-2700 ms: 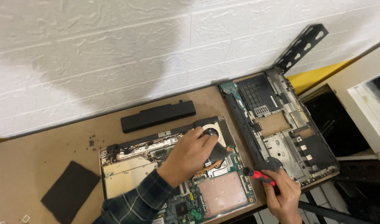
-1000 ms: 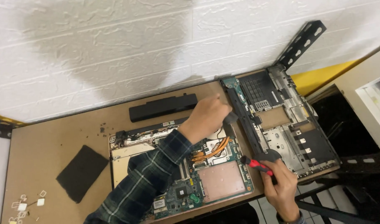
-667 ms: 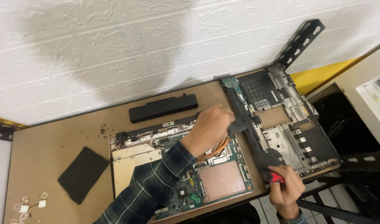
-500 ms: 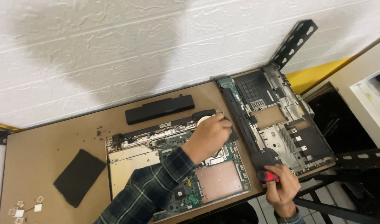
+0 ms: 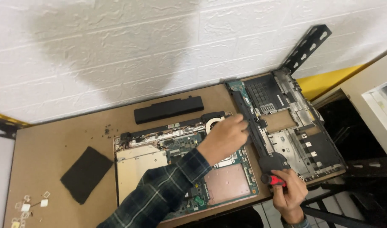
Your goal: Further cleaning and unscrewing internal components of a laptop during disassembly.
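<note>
hands over an opened laptop base [image 5: 180, 164] lying on a brown bench [image 5: 45, 139] against a white brick wall. the left hand [image 5: 225, 136], in a plaid sleeve, rests curled at the base's upper right corner, fingers closed on something near the round fan [image 5: 213, 123]; what it pinches cannot be made out. the right hand [image 5: 289, 195] sits at the bench's front edge, closed around a red-handled screwdriver [image 5: 272, 180]. just right of the base lies the removed laptop cover [image 5: 286, 122], inner side up. a black battery [image 5: 168, 109] lies behind the base, a dark pad [image 5: 87, 174] to its left.
</note>
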